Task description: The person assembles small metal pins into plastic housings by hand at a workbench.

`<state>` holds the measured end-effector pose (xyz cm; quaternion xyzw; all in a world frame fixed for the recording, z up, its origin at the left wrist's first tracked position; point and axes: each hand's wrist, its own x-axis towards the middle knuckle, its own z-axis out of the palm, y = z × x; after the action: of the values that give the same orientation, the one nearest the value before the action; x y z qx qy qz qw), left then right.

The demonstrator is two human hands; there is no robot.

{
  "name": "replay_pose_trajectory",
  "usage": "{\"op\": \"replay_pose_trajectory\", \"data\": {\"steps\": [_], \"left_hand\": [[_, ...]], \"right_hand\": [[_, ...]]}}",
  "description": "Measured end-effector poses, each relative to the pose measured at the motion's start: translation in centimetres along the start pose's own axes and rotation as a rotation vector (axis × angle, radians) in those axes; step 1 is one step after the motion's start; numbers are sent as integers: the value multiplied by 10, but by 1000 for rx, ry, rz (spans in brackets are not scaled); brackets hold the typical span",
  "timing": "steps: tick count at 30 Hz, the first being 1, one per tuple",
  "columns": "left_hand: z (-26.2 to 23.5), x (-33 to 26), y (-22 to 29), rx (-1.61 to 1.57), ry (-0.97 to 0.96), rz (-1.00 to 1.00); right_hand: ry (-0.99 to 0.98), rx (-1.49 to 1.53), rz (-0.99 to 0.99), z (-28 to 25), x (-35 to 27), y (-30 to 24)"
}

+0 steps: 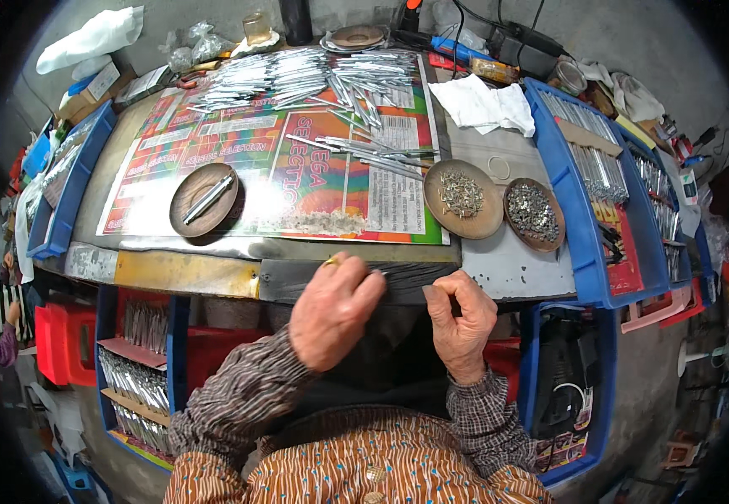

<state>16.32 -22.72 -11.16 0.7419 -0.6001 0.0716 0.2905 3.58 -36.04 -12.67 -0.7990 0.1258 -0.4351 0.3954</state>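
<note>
The left hand (333, 311) curls over a thin metal strip (379, 273) at the near edge of the worktable (507, 269), fingers pinched on it. The strip looks light, stiff, slick and narrow, best gripped near its ends. The right hand (463, 323) is half-clenched just beside it; whether it holds anything I cannot tell.

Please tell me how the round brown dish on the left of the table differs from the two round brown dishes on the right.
The left dish holds a few long silver sticks; the two right dishes hold heaps of tiny metal pieces. The left dish lies on the colourful printed sheet; the right ones lie on bare grey tabletop. All are round, shallow and brown.
</note>
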Motion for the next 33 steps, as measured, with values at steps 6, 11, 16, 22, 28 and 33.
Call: {"op": "replay_pose_trajectory", "data": {"steps": [6, 11, 16, 22, 28, 33], "left_hand": [[18, 13, 4, -60, 29, 7], [12, 3, 6, -267, 210, 2], [-2, -13, 20, -593, 197, -181], [-4, -24, 24, -733, 195, -266], [-6, -29, 27, -791, 233, -249], [-15, -28, 19, -605, 268, -158]], "right_hand": [[11, -57, -53, 1, -1, -3], [-29, -148, -136, 4, -8, -13], [-123, -105, -76, 6, -11, -23], [-125, -54, -88, 11, -12, -30], [-47, -42, -82, 22, -17, -35], [-92, -48, -106, 24, -15, -32]]}}
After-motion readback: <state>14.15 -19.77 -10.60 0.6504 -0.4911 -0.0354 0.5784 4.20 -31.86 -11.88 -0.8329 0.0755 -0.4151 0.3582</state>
